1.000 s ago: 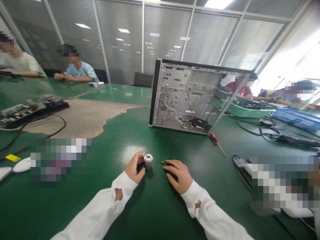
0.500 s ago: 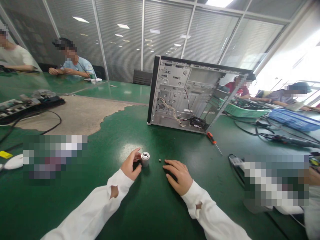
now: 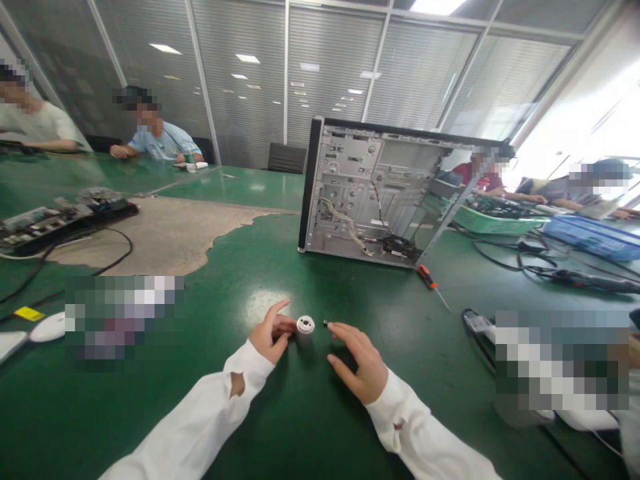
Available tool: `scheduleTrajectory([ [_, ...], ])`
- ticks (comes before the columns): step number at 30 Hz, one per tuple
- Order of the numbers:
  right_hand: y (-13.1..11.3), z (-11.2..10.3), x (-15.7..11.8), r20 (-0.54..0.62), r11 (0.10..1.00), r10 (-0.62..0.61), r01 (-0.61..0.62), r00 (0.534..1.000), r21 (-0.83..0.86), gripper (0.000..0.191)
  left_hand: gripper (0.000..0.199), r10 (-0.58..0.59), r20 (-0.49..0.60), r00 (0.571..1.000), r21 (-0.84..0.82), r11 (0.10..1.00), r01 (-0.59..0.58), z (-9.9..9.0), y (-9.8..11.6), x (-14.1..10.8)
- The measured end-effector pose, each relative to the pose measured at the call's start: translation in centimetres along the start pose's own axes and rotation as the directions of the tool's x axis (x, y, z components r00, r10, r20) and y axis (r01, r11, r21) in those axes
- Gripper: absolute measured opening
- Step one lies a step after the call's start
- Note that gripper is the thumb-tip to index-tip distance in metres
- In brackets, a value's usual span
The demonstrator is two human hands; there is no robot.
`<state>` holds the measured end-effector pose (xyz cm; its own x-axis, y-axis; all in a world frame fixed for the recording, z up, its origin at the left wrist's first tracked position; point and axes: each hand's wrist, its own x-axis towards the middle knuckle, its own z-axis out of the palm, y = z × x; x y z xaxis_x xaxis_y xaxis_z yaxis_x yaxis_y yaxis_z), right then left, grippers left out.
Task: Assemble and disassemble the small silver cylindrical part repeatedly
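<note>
A short silvery cylinder (image 3: 305,327) with a white, holed top stands upright on the green tabletop between my hands. Just left of it is my left hand (image 3: 270,333), open, with thumb and fingers spread; whether a fingertip touches the cylinder I cannot tell. To the right of the cylinder lies a tiny dark, ring-like part (image 3: 325,323), too small to name. My right hand (image 3: 361,365) is open over the table, its fingertips close beside that small part and its thumb apart. Neither hand holds anything.
An opened computer case (image 3: 370,193) stands ahead, with an orange-handled screwdriver (image 3: 433,285) by its lower right corner. Green (image 3: 493,220) and blue (image 3: 595,233) baskets and cables are at right. Circuit boards (image 3: 65,217) and cables lie left. Other people sit around the table.
The cylinder has shifted a little right, closer to the small part. My left hand has moved slightly right too. My right fingertips are nearer the small part. The view has shifted slightly.
</note>
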<state>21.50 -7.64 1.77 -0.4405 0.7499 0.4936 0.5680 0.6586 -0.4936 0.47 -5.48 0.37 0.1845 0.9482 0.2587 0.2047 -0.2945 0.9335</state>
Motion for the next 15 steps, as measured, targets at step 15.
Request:
scheduleTrajectory([
  [15,-1.8,-2.9,-8.4,-0.206,0.904,0.426,-0.426,0.881,0.048,0.046,0.05,-0.084,0.015,0.996,-0.123,0.989,0.085,0.7,-0.1,0.0],
])
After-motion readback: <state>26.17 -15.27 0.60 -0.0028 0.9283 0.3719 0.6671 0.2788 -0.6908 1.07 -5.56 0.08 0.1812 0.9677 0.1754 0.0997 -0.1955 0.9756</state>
